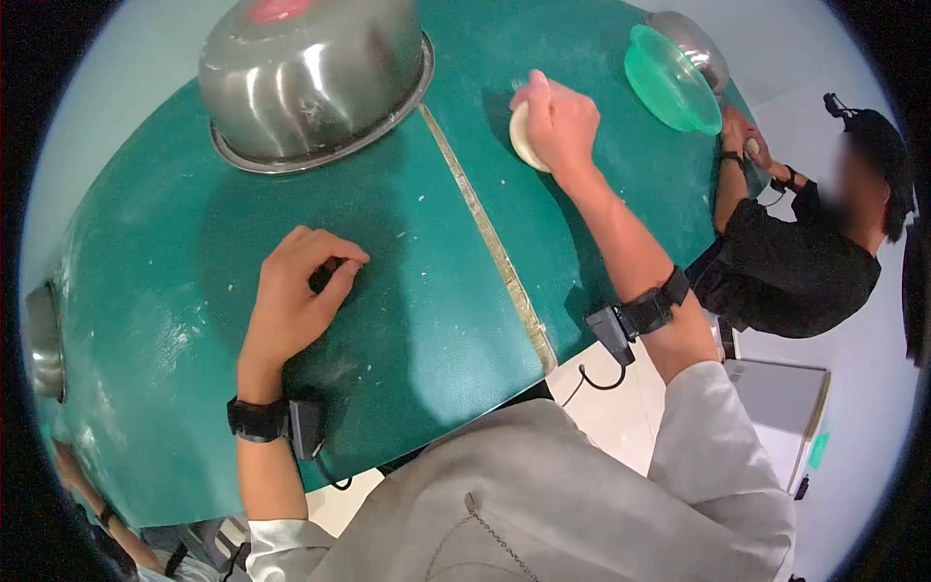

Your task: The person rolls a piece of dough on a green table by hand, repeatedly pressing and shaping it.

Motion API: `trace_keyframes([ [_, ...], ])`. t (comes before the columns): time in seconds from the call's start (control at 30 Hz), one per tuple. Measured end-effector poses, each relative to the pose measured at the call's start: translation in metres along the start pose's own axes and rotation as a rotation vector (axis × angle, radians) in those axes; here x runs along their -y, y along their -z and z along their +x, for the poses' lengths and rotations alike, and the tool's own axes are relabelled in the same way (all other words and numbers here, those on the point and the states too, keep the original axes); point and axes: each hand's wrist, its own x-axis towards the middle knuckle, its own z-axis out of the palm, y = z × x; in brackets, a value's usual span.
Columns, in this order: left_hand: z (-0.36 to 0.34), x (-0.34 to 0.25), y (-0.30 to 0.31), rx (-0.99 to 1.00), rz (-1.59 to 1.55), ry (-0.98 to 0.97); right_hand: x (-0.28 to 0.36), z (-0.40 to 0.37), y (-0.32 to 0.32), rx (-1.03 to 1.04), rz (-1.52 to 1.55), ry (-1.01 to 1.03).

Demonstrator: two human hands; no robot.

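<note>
At the upper middle of the green table, my right hand is closed on a pale, rounded lump of dough. Part of the dough is hidden under the fingers. My left hand is over the table's left half, its fingers curled in and the thumb near the index fingertip, with nothing visible in them. A large metal bowl stands beyond my left hand, tilted in view, with something red on its upper part.
A seam strip crosses the green table. At the far right are a green plastic bowl and a metal bowl, near a person in black. Another metal bowl and another person's arm are at left.
</note>
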Motion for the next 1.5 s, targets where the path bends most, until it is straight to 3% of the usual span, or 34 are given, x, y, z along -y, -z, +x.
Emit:
trace_keyframes([
  [0.13,-0.004,0.004,0.001,-0.001,-0.035,0.021,-0.007,-0.016,0.017,-0.019,0.301,0.080],
  [0.27,-0.005,0.006,0.001,0.009,-0.056,0.002,-0.007,-0.036,0.060,-0.021,0.340,0.218],
  [0.33,-0.005,0.006,0.001,-0.006,-0.032,-0.016,-0.011,-0.037,0.086,0.136,0.042,0.397],
  [0.37,-0.005,0.006,0.001,-0.005,-0.008,-0.038,-0.007,-0.035,0.088,0.139,0.043,0.402],
  [0.43,-0.005,0.008,0.000,-0.005,-0.016,-0.032,0.007,-0.031,0.092,0.221,-0.254,0.408],
  [0.57,-0.004,0.010,-0.001,-0.027,-0.032,-0.061,0.022,-0.020,0.053,0.030,-0.106,0.600],
  [0.63,-0.005,0.009,-0.001,-0.019,-0.045,-0.038,0.027,-0.017,0.040,0.268,-0.215,0.509],
  [0.67,-0.004,0.009,0.000,-0.013,-0.058,-0.028,0.029,-0.009,0.034,0.278,-0.207,0.511],
  [0.73,-0.004,0.009,-0.001,-0.008,-0.043,-0.023,0.027,0.008,0.025,0.445,-0.371,0.288],
  [0.77,-0.003,0.009,-0.001,-0.005,-0.026,-0.032,0.020,0.014,0.018,0.454,-0.372,0.284],
  [0.83,-0.001,0.006,0.001,0.012,-0.030,-0.010,0.002,0.026,0.008,0.285,-0.028,-0.121],
  [1.03,0.000,0.004,0.003,0.020,-0.040,0.025,-0.052,0.027,0.011,0.026,0.262,-0.253],
  [1.23,-0.002,0.010,0.000,-0.034,-0.051,-0.060,-0.077,0.004,0.035,0.046,0.141,-0.090],
  [1.37,-0.003,0.010,0.000,-0.016,-0.059,-0.046,-0.082,0.005,0.045,0.061,0.250,-0.272],
  [1.5,-0.005,0.008,0.000,0.000,-0.059,-0.019,-0.041,-0.013,0.068,0.144,0.319,-0.419],
])
